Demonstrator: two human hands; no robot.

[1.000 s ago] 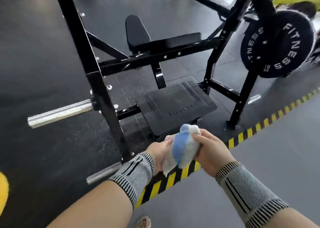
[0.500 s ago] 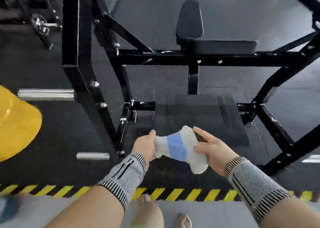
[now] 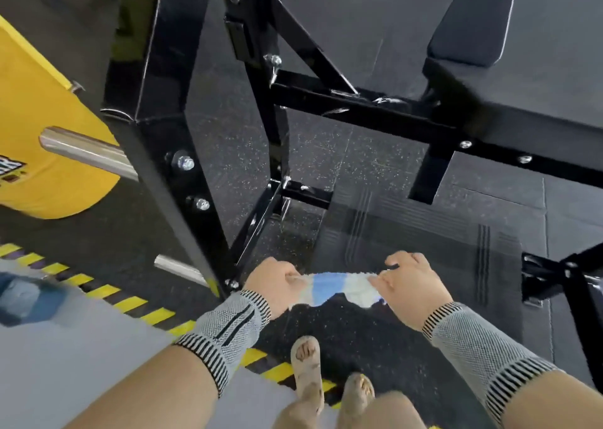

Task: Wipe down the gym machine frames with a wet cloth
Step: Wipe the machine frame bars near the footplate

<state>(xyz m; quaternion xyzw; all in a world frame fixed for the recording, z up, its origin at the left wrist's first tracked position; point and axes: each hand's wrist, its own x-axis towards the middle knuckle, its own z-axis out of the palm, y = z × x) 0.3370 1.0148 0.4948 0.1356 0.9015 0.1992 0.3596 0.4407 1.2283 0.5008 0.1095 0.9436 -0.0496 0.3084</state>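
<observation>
A white cloth with a blue stripe (image 3: 336,288) is stretched out flat between both hands, low in front of me. My left hand (image 3: 275,281) grips its left end and my right hand (image 3: 409,281) grips its right end. The black gym machine frame (image 3: 163,108) rises just ahead on the left, its thick upright slanting down to a foot near my left wrist. A black crossbar (image 3: 359,112) runs right toward the padded seat (image 3: 473,30). The cloth is apart from the frame.
A yellow weight plate (image 3: 42,135) sits on a chrome peg (image 3: 88,154) at the left. A ribbed black foot platform (image 3: 424,233) lies beyond my hands. Yellow-black hazard tape (image 3: 130,301) edges the rubber floor. My sandalled feet (image 3: 326,386) stand below; another frame leg (image 3: 561,275) is at the right.
I have stepped closer and leaned toward the machine's left upright. My hands have pulled apart, spreading the bunched cloth out wide between them.
</observation>
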